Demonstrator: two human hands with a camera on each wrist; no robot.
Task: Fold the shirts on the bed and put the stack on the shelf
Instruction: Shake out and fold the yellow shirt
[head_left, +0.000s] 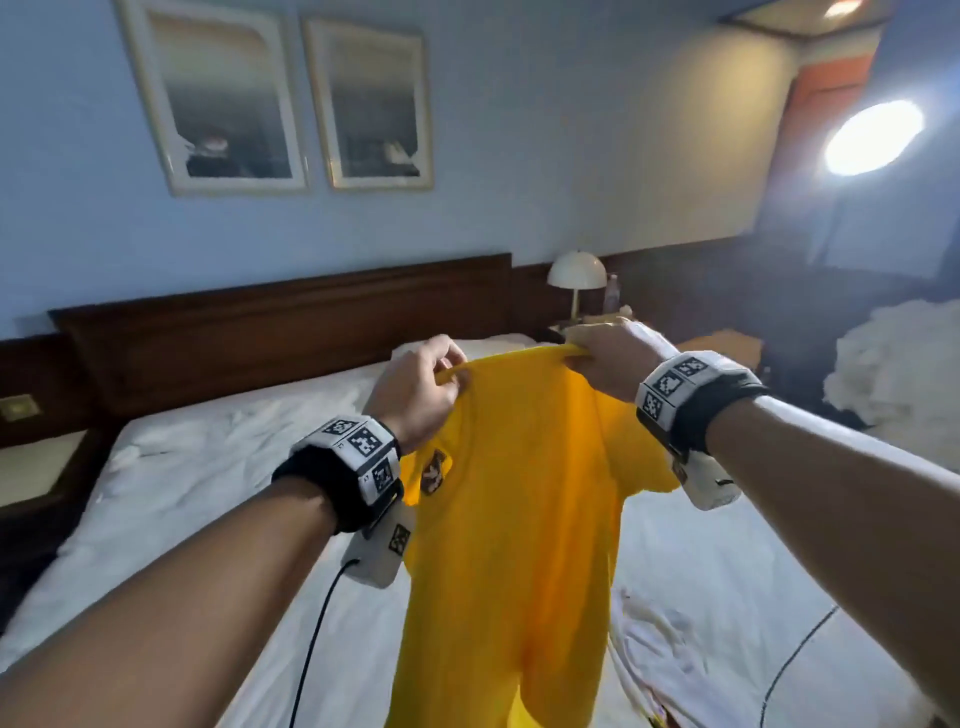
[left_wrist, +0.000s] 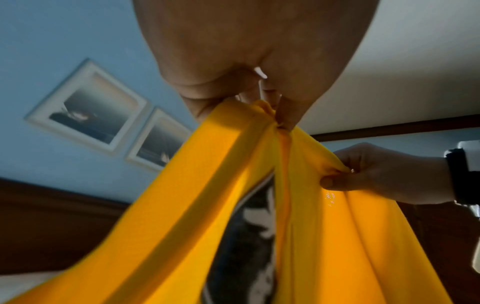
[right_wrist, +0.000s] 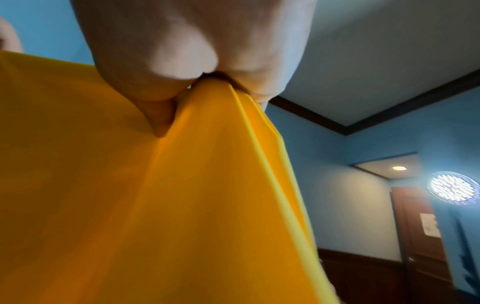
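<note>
A yellow shirt (head_left: 519, 499) with a dark chest badge (head_left: 432, 472) hangs in the air above the bed (head_left: 218, 467), stretched between both hands. My left hand (head_left: 423, 387) pinches its top edge on the left, and my right hand (head_left: 597, 358) pinches the top edge on the right. The left wrist view shows the left hand (left_wrist: 259, 98) gripping bunched yellow shirt fabric (left_wrist: 182, 205), with the right hand (left_wrist: 369, 174) beside it. Up close, the right hand (right_wrist: 187, 82) clamps a fold of the shirt (right_wrist: 155, 195). A white shirt (head_left: 660, 649) lies crumpled on the bed at lower right.
A dark wooden headboard (head_left: 291, 322) runs behind the bed. A bedside lamp (head_left: 576, 275) stands at its right end. A white bundle (head_left: 898, 374) sits far right under a bright round light (head_left: 872, 137). Two framed pictures (head_left: 291, 98) hang on the blue wall.
</note>
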